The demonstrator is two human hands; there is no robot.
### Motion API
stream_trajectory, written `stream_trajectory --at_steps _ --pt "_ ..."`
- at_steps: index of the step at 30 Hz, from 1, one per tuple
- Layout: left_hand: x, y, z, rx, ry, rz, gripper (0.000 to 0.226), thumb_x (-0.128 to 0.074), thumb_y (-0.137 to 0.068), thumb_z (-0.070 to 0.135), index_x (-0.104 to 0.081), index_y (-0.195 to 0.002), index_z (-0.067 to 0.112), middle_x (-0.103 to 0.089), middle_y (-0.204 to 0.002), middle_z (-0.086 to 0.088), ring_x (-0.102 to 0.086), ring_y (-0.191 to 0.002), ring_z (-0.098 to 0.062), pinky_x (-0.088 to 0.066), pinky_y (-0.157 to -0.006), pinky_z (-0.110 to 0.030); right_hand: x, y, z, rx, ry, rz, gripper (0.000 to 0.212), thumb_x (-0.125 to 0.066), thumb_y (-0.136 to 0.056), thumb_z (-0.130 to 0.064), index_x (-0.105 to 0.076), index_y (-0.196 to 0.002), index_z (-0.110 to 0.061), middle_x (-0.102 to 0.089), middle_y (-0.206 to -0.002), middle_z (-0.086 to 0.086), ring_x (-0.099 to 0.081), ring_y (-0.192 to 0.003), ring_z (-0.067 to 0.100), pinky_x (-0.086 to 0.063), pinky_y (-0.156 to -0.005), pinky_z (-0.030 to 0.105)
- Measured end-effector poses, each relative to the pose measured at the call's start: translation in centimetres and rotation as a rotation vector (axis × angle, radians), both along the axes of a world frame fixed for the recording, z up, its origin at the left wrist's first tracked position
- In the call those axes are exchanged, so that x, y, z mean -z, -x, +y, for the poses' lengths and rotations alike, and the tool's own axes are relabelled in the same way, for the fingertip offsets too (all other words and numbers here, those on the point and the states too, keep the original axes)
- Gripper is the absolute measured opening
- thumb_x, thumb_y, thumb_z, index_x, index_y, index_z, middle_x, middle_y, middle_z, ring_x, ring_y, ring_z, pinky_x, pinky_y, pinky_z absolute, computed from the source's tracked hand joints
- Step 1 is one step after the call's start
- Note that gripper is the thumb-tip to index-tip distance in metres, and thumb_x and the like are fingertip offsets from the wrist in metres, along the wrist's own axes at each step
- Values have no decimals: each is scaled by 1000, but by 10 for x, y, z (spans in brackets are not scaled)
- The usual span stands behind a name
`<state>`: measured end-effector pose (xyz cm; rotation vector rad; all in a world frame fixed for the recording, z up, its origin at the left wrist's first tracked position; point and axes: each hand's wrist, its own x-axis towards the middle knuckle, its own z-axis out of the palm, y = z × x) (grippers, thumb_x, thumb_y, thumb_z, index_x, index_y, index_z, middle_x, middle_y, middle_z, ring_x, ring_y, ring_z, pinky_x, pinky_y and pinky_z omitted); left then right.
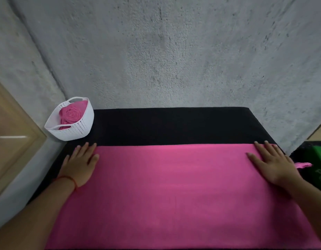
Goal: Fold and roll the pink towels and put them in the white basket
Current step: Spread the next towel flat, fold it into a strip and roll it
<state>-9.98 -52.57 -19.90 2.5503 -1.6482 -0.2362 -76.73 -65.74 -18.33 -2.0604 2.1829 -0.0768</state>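
A pink towel (174,186) lies spread flat across the black table (174,125), its far edge straight. My left hand (80,163) rests flat at the towel's far left corner, fingers straight, partly on the black surface. My right hand (273,163) presses flat on the far right corner, fingers spread. A white basket (75,131) stands at the table's far left corner and holds rolled pink towels (72,113).
A rough grey wall rises right behind the table. A wood-framed panel (13,141) leans at the left. At the right edge sit a green object (320,156) and a bit of pink cloth (303,165).
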Motion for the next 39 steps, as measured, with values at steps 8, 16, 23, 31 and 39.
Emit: stream_trajectory --at_steps 8,16,23,31,39 --pt "-15 28 -7 -168 -111 -82 63 -10 -107 52 1 -166 32 6 -174 4 5 -160 -24 -3 -126 -60 -5 -11 6 79 -11 112 85 -6 -96 -82 -11 -167 -35 -7 -177 -2 -7 -163 21 -10 -126 59" --pt "-44 284 -36 424 -36 65 59 -22 -109 39 -10 -166 29 -4 -174 12 1 -160 -13 -7 -128 -54 -15 -209 68 -521 -26 -119 85 -3 -92 -63 -18 -168 -30 -13 -176 -8 -9 -163 16 -9 -130 48" --pt "-16 207 -43 285 -6 49 59 -17 -107 47 -3 -164 45 -2 -172 20 0 -160 -10 -8 -127 -53 -5 -158 41 -302 6 -36 74 -14 -101 -74 -6 -168 -41 -1 -176 -13 1 -163 13 -6 -130 49" --pt "1 43 -14 -40 -30 34 63 -10 -106 58 4 -164 40 9 -172 13 7 -160 -16 -5 -128 -53 6 -51 4 34 -33 -7 86 -7 -93 -85 -4 -168 -42 1 -177 -1 -2 -163 27 -11 -128 55" --pt "-23 221 -14 -22 -47 91 68 -17 -108 49 -3 -167 19 3 -174 2 6 -160 -19 -2 -127 -56 -26 -186 64 -178 -43 -66 78 -3 -97 -63 -14 -168 -33 -9 -177 -4 -11 -162 23 -15 -126 59"
